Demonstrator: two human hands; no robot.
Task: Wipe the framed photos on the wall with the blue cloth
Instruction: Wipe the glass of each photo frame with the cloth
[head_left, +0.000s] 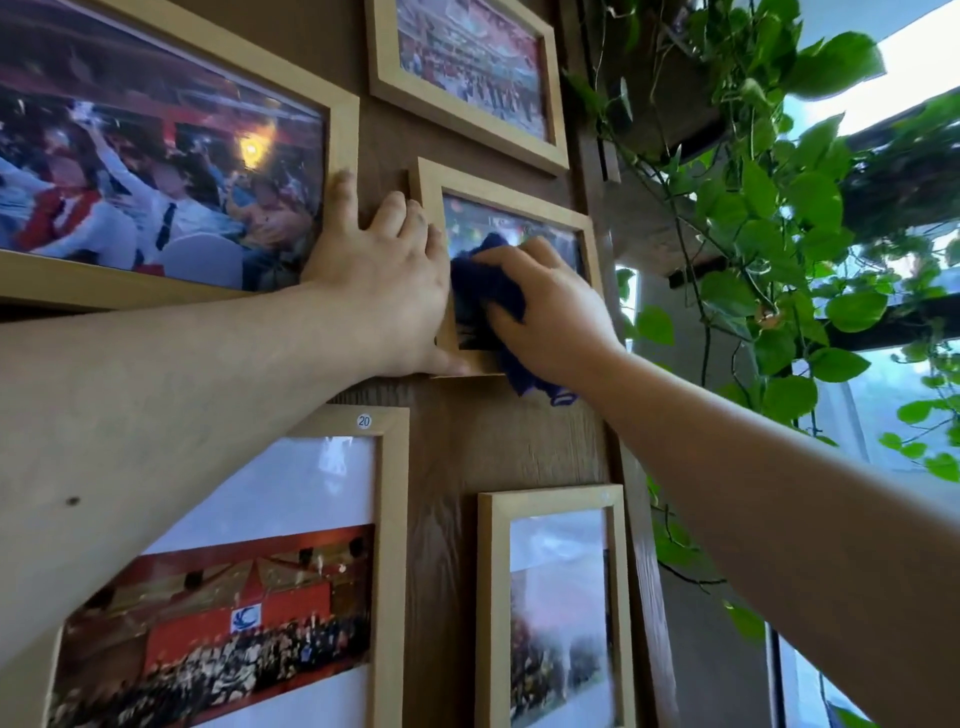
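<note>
Fingers (535, 249) of the right hand (550, 312) are curled over the blue cloth (485, 283), bunching it and pressing it flat against the glass of the small frame (511, 200) at the middle of the wall (467, 441); a loose tail of cloth hangs below the frame's bottom edge. Left hand (379, 275) lies open and holds nothing: its palm covers the frame's left side, its thumb runs along the lower left corner, and its spread fingers (340, 200) reach up onto the wall and the corner of the large frame (340, 135) beside it. This bracing appears meant to keep the light frame from swinging or sliding on its hook under the rubbing pressure. Bunching the cloth gives a firm pad under the palm, suited to a pane this small

Four other frames surround the work: the large one at upper left, a top frame (382, 62), a lower left frame (395, 519) bearing a small round label marked 20, and a lower right frame (491, 597). Whether any of these has been wiped cannot be told, though the glass at lower right looks hazy. Trailing leaves of a plant (769, 208) hang just right of the wall, near the right forearm, and could be brushed as the cloth moves across
</note>
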